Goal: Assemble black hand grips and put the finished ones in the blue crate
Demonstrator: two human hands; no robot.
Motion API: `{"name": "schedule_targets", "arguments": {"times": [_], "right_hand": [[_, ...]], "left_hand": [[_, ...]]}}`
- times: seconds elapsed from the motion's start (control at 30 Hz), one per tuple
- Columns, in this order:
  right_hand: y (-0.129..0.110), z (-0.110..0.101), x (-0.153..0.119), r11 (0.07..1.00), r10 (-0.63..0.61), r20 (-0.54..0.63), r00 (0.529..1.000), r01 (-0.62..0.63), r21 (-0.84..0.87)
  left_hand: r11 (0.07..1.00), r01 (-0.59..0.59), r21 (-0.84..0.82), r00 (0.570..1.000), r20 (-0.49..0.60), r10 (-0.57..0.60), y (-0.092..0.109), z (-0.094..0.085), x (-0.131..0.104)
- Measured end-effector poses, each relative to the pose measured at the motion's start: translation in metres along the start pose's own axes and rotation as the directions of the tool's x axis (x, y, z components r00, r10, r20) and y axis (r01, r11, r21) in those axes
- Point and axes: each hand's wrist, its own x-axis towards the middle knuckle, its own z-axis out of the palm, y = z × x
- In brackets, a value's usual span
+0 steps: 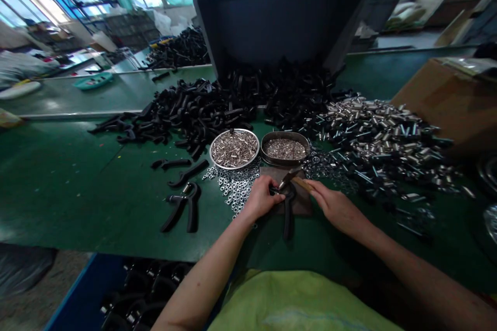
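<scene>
My right hand [336, 208] is closed round the wooden handle of a hammer [302, 183]. The hammer's head is over a black plastic clamp part [288, 214], whose long handle points towards me. Fingers of my left hand [260, 199] pinch the upper end of that part on a dark flat plate [305, 208]; the exact contact is partly hidden. Left of my hands lies a black spring clamp [193, 207] with a metal piece at its top. Two loose black handles [188, 173] rest beyond it. Small metal nuts [235, 191] are scattered beside my left hand.
A round dish [234, 167] of metal pins and an oval tin [285, 162] of small parts stand ahead. Behind them, black parts [190, 108] spill from a tipped grey bin [287, 26]. Metal sleeves and bolts [380, 134] heap up rightward, near a cardboard box [446, 98].
</scene>
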Motion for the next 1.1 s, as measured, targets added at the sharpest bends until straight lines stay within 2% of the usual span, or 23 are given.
{"name": "schedule_targets", "arguments": {"times": [0.07,0.13,0.2,0.27,0.37,0.4,0.47,0.57,0.6,0.63,0.73,0.8,0.87,0.97,1.03,1.1], "right_hand": [[-0.011,-0.012,-0.011,0.997,-0.034,-0.086,0.996,0.04,0.068],[-0.018,-0.017,-0.026,0.988,-0.079,-0.205,0.976,0.104,0.116],[-0.017,-0.012,-0.036,0.982,-0.106,-0.299,0.948,0.147,0.118],[-0.012,0.0,-0.039,0.986,-0.129,-0.246,0.961,0.15,0.068],[-0.01,0.009,-0.034,0.992,-0.126,-0.009,0.992,0.126,-0.003],[-0.012,0.008,-0.032,0.993,-0.121,0.019,0.992,0.121,0.0],[-0.02,0.0,-0.031,0.989,-0.137,-0.056,0.989,0.14,0.038],[-0.027,-0.008,-0.027,0.982,-0.159,-0.255,0.954,0.179,0.058],[-0.025,-0.007,-0.023,0.986,-0.146,-0.272,0.951,0.162,0.037],[-0.022,-0.004,-0.018,0.992,-0.121,-0.251,0.96,0.126,0.001],[-0.009,0.005,0.0,0.996,0.009,-0.07,0.998,-0.015,-0.087],[-0.007,0.003,0.006,0.997,0.06,-0.031,0.998,-0.061,-0.055],[-0.01,-0.003,0.002,0.999,0.035,-0.095,0.995,-0.031,0.044],[-0.018,-0.005,-0.013,0.985,-0.07,-0.194,0.979,0.098,0.139],[-0.02,0.0,-0.023,0.984,-0.119,-0.138,0.983,0.136,0.119],[-0.018,0.009,-0.027,0.989,-0.123,-0.014,0.992,0.124,0.076]], "left_hand": [[0.997,-0.059,0.058,0.989,-0.129,0.066,-0.002,0.001,-0.014],[0.991,-0.058,0.122,0.969,-0.231,0.085,-0.004,0.002,-0.029],[0.985,-0.033,0.171,0.97,-0.231,0.073,-0.006,0.004,-0.043],[0.981,-0.004,0.194,0.985,-0.169,0.037,-0.008,0.006,-0.051],[0.979,0.029,0.204,0.994,-0.112,-0.007,-0.009,0.009,-0.053],[0.977,0.033,0.208,0.994,-0.112,-0.01,-0.01,0.01,-0.052],[0.976,0.029,0.215,0.994,-0.109,-0.005,-0.01,0.009,-0.05],[0.976,0.025,0.218,0.995,-0.097,-0.003,-0.009,0.008,-0.048],[0.975,0.027,0.22,0.996,-0.094,-0.006,-0.008,0.007,-0.048],[0.974,0.03,0.224,0.996,-0.092,-0.009,-0.008,0.007,-0.048],[0.97,0.037,0.239,0.996,-0.086,-0.017,-0.007,0.006,-0.048],[0.97,0.035,0.239,0.997,-0.08,-0.016,-0.008,0.006,-0.048],[0.972,0.033,0.231,0.996,-0.083,-0.014,-0.008,0.006,-0.047],[0.973,0.041,0.227,0.996,-0.09,-0.02,-0.007,0.005,-0.047],[0.972,0.043,0.23,0.996,-0.082,-0.025,-0.006,0.004,-0.045],[0.97,0.047,0.239,0.997,-0.068,-0.032,-0.006,0.004,-0.044]]}}
